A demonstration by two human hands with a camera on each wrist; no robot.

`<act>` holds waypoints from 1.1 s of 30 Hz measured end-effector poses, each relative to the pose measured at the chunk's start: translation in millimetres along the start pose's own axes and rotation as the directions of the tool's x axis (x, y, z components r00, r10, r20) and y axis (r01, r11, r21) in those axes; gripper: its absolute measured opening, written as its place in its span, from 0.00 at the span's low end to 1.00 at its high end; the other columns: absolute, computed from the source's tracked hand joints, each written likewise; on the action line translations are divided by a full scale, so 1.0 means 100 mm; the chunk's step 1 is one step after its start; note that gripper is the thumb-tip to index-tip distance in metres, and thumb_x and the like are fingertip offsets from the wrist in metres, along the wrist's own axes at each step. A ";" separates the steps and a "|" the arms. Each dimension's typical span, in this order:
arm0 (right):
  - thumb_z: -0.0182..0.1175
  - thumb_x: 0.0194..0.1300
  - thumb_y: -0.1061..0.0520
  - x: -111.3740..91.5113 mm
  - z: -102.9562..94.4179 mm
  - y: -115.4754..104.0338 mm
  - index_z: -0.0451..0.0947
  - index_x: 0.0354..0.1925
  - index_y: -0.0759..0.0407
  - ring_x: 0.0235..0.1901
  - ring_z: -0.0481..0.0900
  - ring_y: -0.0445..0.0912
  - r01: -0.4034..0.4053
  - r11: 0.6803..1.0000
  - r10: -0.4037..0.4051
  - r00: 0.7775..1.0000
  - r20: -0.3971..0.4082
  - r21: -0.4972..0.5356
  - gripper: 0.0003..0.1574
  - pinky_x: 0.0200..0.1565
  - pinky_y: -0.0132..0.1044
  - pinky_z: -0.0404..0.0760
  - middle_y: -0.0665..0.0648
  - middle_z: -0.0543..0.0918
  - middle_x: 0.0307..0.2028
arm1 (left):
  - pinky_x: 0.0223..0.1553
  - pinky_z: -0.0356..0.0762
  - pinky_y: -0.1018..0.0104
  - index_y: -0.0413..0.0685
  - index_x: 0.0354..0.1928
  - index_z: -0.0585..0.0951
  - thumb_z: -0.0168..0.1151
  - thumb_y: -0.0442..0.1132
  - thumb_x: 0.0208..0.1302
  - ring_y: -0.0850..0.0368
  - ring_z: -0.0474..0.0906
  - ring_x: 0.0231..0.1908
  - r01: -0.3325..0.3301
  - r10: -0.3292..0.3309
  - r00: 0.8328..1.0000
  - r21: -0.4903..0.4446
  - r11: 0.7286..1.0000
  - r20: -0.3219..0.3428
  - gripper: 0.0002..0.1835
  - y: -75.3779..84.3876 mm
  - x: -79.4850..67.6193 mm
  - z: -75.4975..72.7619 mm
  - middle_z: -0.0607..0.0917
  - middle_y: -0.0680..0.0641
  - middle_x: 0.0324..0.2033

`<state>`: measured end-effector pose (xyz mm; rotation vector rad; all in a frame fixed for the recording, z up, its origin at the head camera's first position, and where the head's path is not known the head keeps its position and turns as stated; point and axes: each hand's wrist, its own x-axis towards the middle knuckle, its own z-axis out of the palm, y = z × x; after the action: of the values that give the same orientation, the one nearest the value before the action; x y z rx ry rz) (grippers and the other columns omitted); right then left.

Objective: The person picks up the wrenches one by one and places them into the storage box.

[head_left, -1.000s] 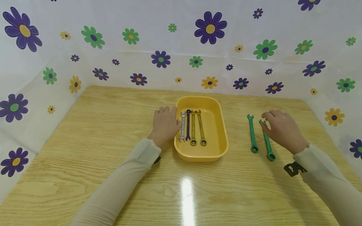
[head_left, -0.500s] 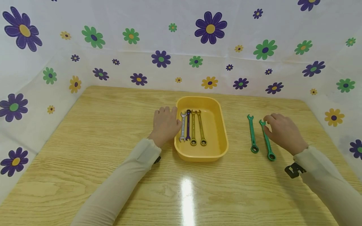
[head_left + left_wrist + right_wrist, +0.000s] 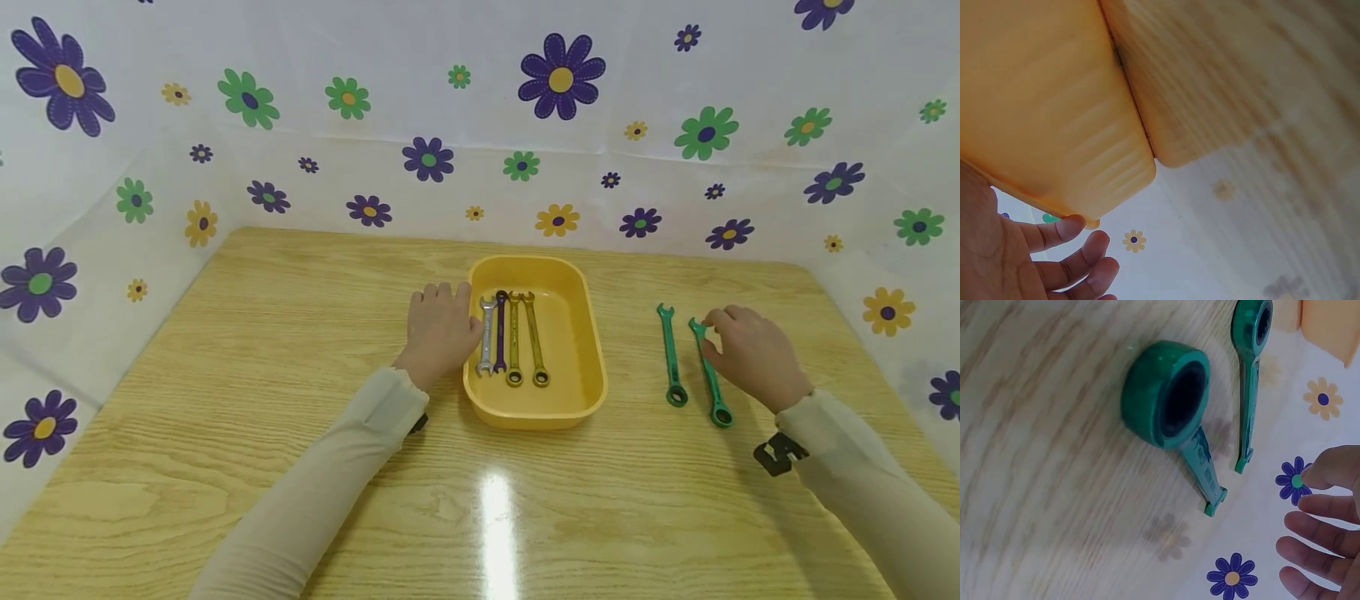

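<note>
My left hand (image 3: 441, 327) holds the left rim of a yellow plastic tub (image 3: 546, 407), its thumb over the edge. In the left wrist view the other fingers (image 3: 1088, 250) sit loosely bent outside the tub wall. Over the open end of the nearer green ratchet wrench (image 3: 711, 379) hovers my right hand (image 3: 757, 354). Its fingers (image 3: 1316, 531) look spread and apart from that wrench in the right wrist view. A second green ratchet wrench (image 3: 671, 354) lies just left of it.
Inside the tub lie a silver open-end wrench (image 3: 487, 337), a purple wrench (image 3: 501, 333) and two gold ratchet wrenches (image 3: 514, 342), side by side. A white flowered cloth (image 3: 360, 167) hangs behind and beside the wooden table (image 3: 225, 383).
My right hand has lowered slightly and come closer to the upper end of the nearer green wrench. My left hand, the tub and all the wrenches stay where they were.
</note>
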<state>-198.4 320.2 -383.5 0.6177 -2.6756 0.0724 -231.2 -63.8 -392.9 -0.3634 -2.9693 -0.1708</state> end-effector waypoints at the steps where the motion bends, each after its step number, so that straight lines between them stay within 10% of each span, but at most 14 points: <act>1: 0.65 0.49 0.64 0.00 0.00 0.00 0.77 0.36 0.71 0.22 0.75 0.52 -0.016 1.000 0.016 1.000 0.016 0.003 0.14 0.22 0.45 0.75 0.67 0.80 0.29 | 0.49 0.70 0.51 0.43 0.50 0.70 0.47 0.45 0.64 0.43 0.73 0.43 0.002 -0.002 1.000 0.000 1.000 0.006 0.17 0.00 0.00 0.00 0.77 0.40 0.39; 13: 0.60 0.55 0.64 0.02 -0.01 0.00 0.73 0.39 0.78 0.30 0.78 0.60 -0.145 0.987 0.128 0.972 0.197 0.073 0.16 0.36 0.52 0.78 0.74 0.77 0.34 | 0.50 0.69 0.51 0.43 0.51 0.70 0.46 0.46 0.64 0.43 0.72 0.45 0.019 -0.019 0.999 -0.011 1.000 0.036 0.18 0.01 0.01 -0.04 0.77 0.40 0.41; 25: 0.57 0.59 0.60 0.10 0.09 0.07 0.73 0.39 0.83 0.26 0.78 0.55 -0.297 0.949 0.234 0.893 0.385 0.111 0.21 0.38 0.55 0.77 0.80 0.78 0.35 | 0.50 0.69 0.51 0.43 0.49 0.70 0.46 0.46 0.64 0.43 0.72 0.44 0.011 -0.010 1.000 -0.022 1.000 0.012 0.17 0.01 0.01 -0.01 0.77 0.40 0.40; 33: 0.55 0.61 0.59 0.09 0.11 0.05 0.52 0.13 0.51 0.13 0.52 0.39 -0.407 0.902 0.305 0.835 0.459 0.141 0.27 0.21 0.33 0.54 0.46 0.52 0.11 | 0.48 0.69 0.52 0.43 0.48 0.70 0.47 0.45 0.63 0.44 0.72 0.42 0.007 -0.007 1.000 -0.023 1.000 -0.006 0.16 0.01 0.01 0.01 0.77 0.40 0.39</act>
<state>-212.1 319.5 -389.9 0.1935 -3.2155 0.4072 -232.0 -62.8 -393.6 -0.3547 -2.9652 -0.2071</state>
